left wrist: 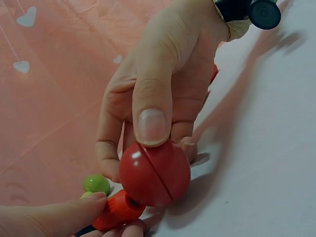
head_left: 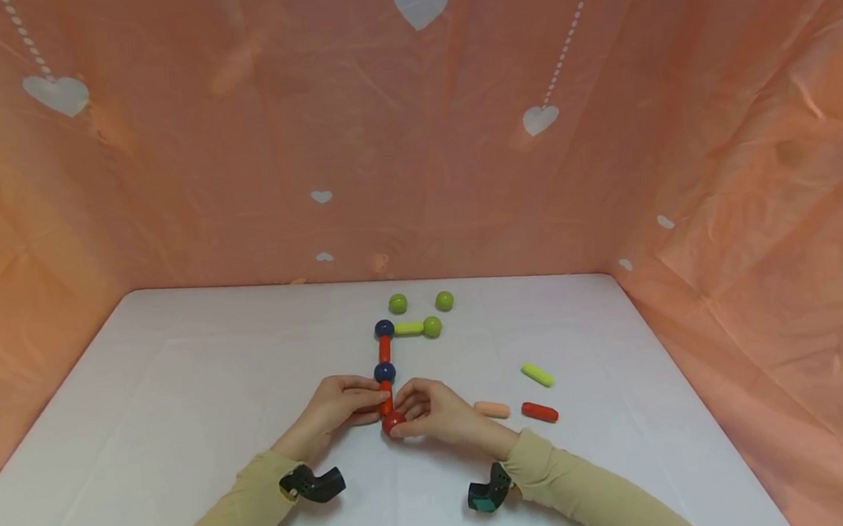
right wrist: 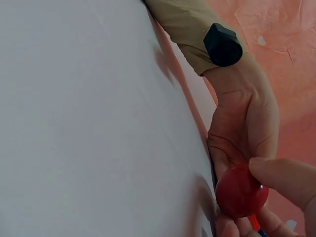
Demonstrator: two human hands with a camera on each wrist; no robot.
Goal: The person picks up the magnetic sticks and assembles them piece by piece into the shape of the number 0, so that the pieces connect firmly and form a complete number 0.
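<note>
1. Ball first: the red ball (head_left: 393, 424) is at the near end of the row, beside the near red rod (head_left: 386, 399); whether the two truly touch cannot be told.
2. The right hand (head_left: 436, 410) pinches the red ball, thumb on its near side. The left hand (head_left: 339, 406) pinches the near red rod between thumb and fingers.
3. A pull or twist from either hand could part the near red rod from the middle blue ball (head_left: 385, 371), or swing the far red rod (head_left: 384, 349) and the corner blue ball (head_left: 384, 329) out of line.
4. A jolt there could also unseat the lime rod (head_left: 408, 328) and its end green ball (head_left: 432, 326), reaching right from the far corner.
5. If the thumb slips on that smooth round surface, the red ball could roll away.
6. The right wrist is near the peach rod (head_left: 492, 410); drawing the arm right might nudge it into the loose red rod (head_left: 540, 412).
7. Containers: none shows. The loose lime rod (head_left: 538, 374) at right and two spare green balls (head_left: 444, 300) at the far side lie directly on the white tabletop (head_left: 181, 414).
</note>
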